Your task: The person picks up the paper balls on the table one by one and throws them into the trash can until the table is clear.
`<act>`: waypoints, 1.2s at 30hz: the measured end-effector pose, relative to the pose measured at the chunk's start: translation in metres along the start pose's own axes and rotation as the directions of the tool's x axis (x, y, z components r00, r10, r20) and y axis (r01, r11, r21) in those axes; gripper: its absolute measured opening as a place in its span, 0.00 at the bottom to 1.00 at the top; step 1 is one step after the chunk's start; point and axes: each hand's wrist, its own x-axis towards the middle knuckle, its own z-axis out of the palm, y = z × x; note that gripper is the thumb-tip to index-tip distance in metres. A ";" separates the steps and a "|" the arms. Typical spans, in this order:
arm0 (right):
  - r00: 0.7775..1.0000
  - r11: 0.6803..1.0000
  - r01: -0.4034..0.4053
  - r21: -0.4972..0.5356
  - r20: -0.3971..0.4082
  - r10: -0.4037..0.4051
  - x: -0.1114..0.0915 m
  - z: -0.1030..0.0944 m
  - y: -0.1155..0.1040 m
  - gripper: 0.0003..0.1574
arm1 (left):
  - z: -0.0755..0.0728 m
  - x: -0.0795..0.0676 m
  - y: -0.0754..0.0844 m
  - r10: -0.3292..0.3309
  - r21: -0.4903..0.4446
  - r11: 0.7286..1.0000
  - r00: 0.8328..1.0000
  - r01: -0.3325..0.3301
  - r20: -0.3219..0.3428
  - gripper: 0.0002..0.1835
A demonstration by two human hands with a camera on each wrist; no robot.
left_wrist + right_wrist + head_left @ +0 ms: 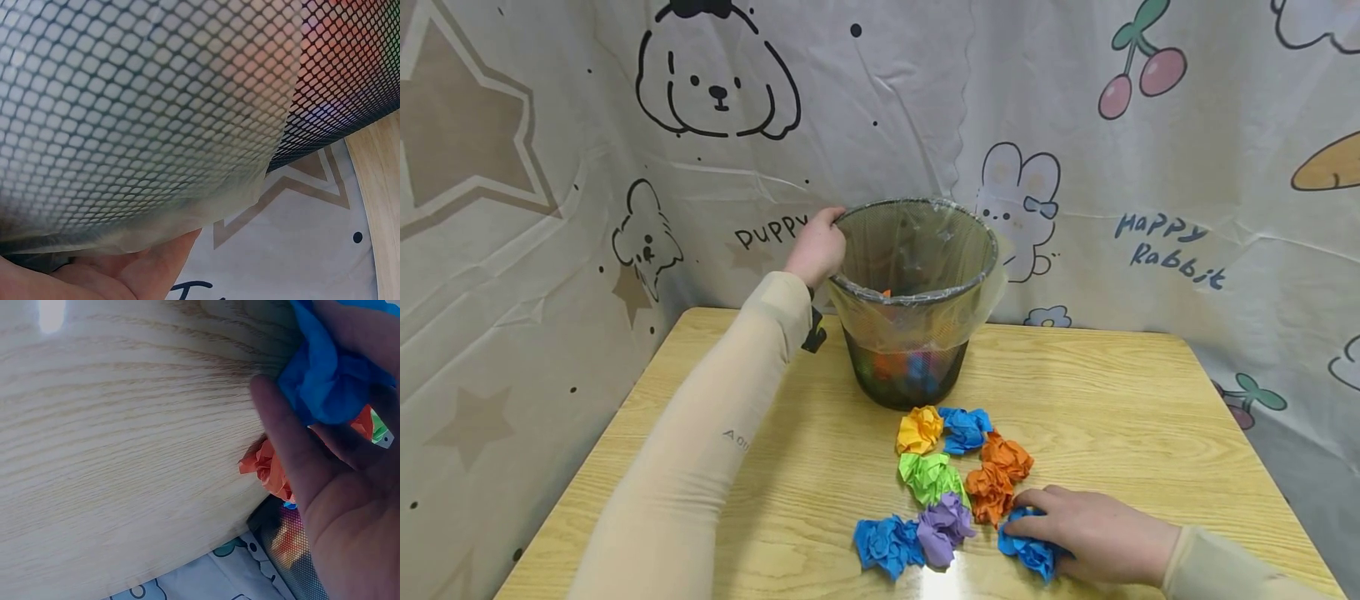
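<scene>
My left hand (pixel 820 247) grips the left rim of a black mesh wastebasket (pixel 901 385) lined with a clear plastic bag (pixel 992 292). Colored paper shows through its mesh. In the left wrist view, fingers (pixel 159 265) lie under the rim, partly hidden by the bag. At the front right, my right hand (pixel 1093 533) holds a crumpled blue paper ball (pixel 1028 546) at the tabletop. The right wrist view shows the thumb and fingers around that blue ball (pixel 331 378). Just beyond it lie two orange paper balls (pixel 990 493).
On the wooden table (pixel 1112 400), more crumpled balls lie before the basket: yellow (pixel 919 429), blue (pixel 966 429), green (pixel 931 477), purple (pixel 945 529) and another blue ball (pixel 889 546). A patterned curtain (pixel 880 100) hangs behind the table and along its left side.
</scene>
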 end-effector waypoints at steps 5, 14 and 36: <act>0.999 1.000 0.024 -0.004 -0.027 -0.024 0.002 0.001 0.001 0.30 | 0.000 0.000 0.000 0.000 0.004 1.000 1.000 0.000 -0.002 0.29; 0.992 0.996 0.088 0.003 -0.088 -0.088 0.004 0.002 0.004 0.24 | 0.001 -0.001 0.000 -0.007 0.001 1.000 1.000 0.007 0.000 0.29; 0.959 0.998 0.028 -0.059 -0.280 -0.043 0.015 -0.069 0.009 0.32 | 0.000 0.001 0.000 0.007 -0.004 1.000 1.000 -0.007 -0.005 0.29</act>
